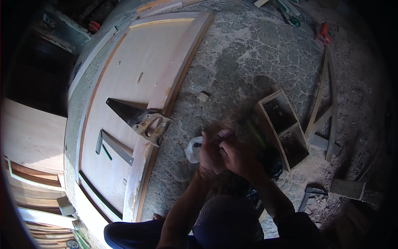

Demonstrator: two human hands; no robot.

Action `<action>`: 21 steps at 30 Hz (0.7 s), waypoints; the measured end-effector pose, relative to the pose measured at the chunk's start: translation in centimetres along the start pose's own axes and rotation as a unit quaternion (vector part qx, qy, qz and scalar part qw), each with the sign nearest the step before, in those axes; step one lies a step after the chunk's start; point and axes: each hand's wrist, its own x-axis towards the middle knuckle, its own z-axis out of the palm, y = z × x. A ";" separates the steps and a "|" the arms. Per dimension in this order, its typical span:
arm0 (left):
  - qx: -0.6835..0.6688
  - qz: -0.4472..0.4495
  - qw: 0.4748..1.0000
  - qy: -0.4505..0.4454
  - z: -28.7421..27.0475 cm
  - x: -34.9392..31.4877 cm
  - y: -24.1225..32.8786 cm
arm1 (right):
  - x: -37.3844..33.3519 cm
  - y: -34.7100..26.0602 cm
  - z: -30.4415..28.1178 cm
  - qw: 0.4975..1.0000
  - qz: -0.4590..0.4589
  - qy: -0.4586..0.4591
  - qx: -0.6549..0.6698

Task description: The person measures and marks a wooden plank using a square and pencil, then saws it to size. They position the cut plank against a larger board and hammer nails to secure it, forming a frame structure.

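Observation:
My left hand (210, 157) and my right hand (237, 154) meet in front of my knees, above the rough floor. Both have their fingers drawn in close together, and whatever lies between them is dark and blurred. Just left of the left hand is a white, crumpled plastic bag or cup (192, 150), partly hidden by that hand. A handsaw (152, 124) rests across the near rail of a pale wooden door panel (145, 62), its dark blade pointing left. Below it on the panel lie a try square (117, 147) and a green pencil (107, 152).
A two-compartment wooden box (286, 128) stands right of my hands. Beyond it lies a triangular wooden frame (321, 108), with a red tool (323, 34) at its tip. A small wood block (203, 96) sits on the floor. Stacked boards (45, 228) fill the lower left.

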 end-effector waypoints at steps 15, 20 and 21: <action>0.257 -0.096 0.954 0.121 -2.3 -3.1 0.9 | -8.4 4.5 -11.0 0.917 0.191 0.107 -0.333; 0.243 -0.057 0.967 0.058 -1.4 -4.3 -0.5 | -4.8 1.3 -6.0 0.936 0.258 0.210 0.118; 0.259 -0.044 0.964 0.041 -1.4 -4.5 -0.6 | -4.5 1.2 -3.1 0.922 0.253 0.213 0.202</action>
